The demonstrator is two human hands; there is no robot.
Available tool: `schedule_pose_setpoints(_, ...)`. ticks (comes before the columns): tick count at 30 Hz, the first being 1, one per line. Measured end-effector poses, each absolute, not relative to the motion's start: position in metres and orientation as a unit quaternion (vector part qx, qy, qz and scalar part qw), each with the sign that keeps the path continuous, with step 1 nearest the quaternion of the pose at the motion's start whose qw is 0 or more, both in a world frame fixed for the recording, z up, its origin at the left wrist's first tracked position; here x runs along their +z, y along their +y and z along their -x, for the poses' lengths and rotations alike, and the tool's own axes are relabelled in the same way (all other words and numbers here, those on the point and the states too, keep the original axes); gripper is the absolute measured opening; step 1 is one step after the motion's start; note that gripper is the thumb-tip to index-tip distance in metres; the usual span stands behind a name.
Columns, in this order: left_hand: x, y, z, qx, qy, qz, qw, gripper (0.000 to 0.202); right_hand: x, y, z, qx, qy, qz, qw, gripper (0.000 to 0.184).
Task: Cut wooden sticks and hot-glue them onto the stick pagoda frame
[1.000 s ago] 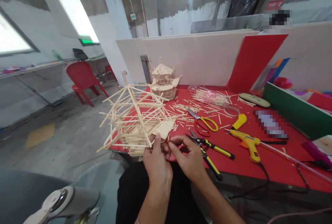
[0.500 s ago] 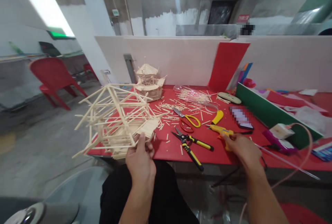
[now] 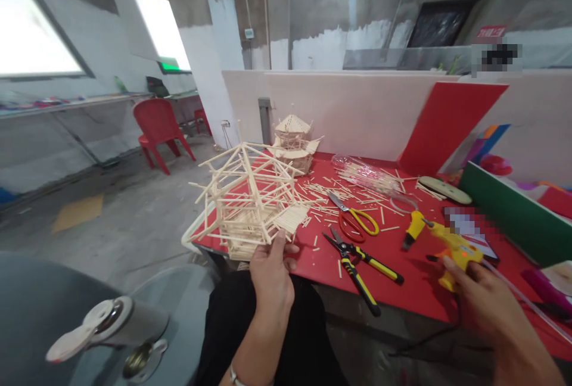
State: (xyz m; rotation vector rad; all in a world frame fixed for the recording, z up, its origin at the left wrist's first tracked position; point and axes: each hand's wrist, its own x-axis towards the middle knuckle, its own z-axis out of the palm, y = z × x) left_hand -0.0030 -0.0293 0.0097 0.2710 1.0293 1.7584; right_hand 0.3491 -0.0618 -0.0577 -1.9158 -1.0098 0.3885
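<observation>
My left hand (image 3: 274,267) is closed on the lower near edge of a pagoda model (image 3: 250,195) built from thin wooden sticks, thumb on top. The model's roof frame is open, and one side carries a panel of closely laid sticks. At the right, my right hand (image 3: 482,296) grips a yellow hot glue gun (image 3: 458,249) by its handle, its nozzle pointing up and left. Between the hands lie black-and-yellow pruning shears (image 3: 357,264) and scissors (image 3: 353,216) with one red and one yellow handle, both with blades apart.
A smaller finished-looking stick pagoda (image 3: 292,145) stands behind. Loose sticks (image 3: 328,192) and a plastic bag of sticks (image 3: 366,174) lie on the red table (image 3: 308,267). A yellow-handled tool (image 3: 414,228), a phone (image 3: 469,231) and a green board (image 3: 500,213) are at right. A thermos (image 3: 129,320) stands lower left.
My right hand has raised the glue gun off the tabletop and brought it nearer me, nozzle tilted upward. The view has swung left. My left hand keeps its hold on the model.
</observation>
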Motion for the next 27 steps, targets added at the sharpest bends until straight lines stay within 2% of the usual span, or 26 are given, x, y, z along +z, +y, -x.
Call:
schedule_pose_setpoints(3, 0.011, -0.032, 0.004, 0.729, 0.419, -0.107, 0.531, 0.041, -0.031, -0.065, -0.307, 0.222, -0.383, 0.721, 0.533, 0.033)
schedule_pose_setpoints(6, 0.012, -0.034, 0.006, 0.731, 0.412, -0.103, 0.534, 0.041, -0.001, -0.059, -0.252, 0.191, -0.458, 0.684, 0.535, 0.035)
schedule_pose_setpoints(10, 0.011, -0.036, 0.006, 0.721, 0.413, -0.081, 0.550, 0.032, 0.023, -0.043, -0.182, 0.101, -0.585, 0.665, 0.454, 0.041)
schedule_pose_setpoints(12, 0.009, -0.037, 0.006, 0.713, 0.415, -0.069, 0.561, 0.028, 0.028, -0.033, -0.156, 0.007, -0.624, 0.664, 0.411, 0.044)
schedule_pose_setpoints(17, 0.007, -0.038, 0.007, 0.700, 0.405, -0.058, 0.585, 0.024, 0.030, -0.011, -0.123, -0.215, -0.659, 0.628, 0.355, 0.039)
schedule_pose_setpoints(21, 0.008, -0.039, 0.007, 0.686, 0.398, -0.074, 0.605, 0.028, 0.029, -0.006, -0.117, -0.258, -0.678, 0.599, 0.339, 0.033)
schedule_pose_setpoints(27, 0.011, -0.041, 0.008, 0.654, 0.413, -0.096, 0.626, 0.032, 0.029, -0.006, -0.115, -0.257, -0.697, 0.585, 0.325, 0.029)
